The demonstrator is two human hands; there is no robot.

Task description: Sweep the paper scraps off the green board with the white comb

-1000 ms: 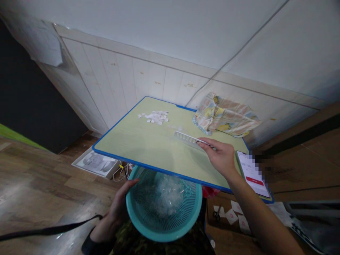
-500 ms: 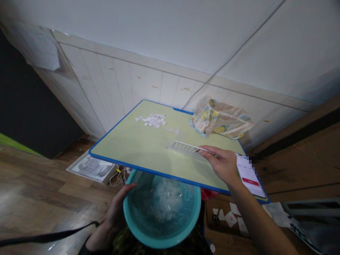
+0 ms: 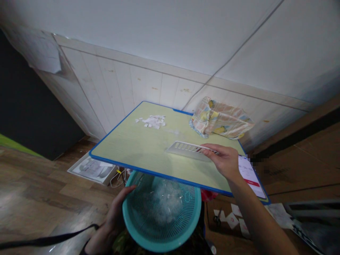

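Note:
My left hand [image 3: 120, 209] grips the left rim of a turquoise plastic basket [image 3: 196, 221], thumb over the edge. A heap of clear, crinkled plastic bits [image 3: 167, 202] lies inside the basket, which sits below the near edge of a green table [image 3: 124, 141]. Over the tabletop my right hand [image 3: 223, 158] is closed around the right end of a white slotted plastic strip [image 3: 186, 150]. The strip's long lower edge is at the table surface. Farther back on the table is a pile of small white paper pieces [image 3: 155, 121], with a faint whitish patch to its right.
A patterned cloth [image 3: 220, 118] lies at the table's back right corner. A phone [image 3: 251, 175] rests by the right edge, partly behind my right wrist. Scissors [image 3: 217, 219] and white cards [image 3: 232, 221] lie below right; a white box [image 3: 91, 170] stands at lower left.
The white slotted strip has shifted slightly left and toward me, its left end farther along the table. My left hand still holds the basket, nearly unmoved.

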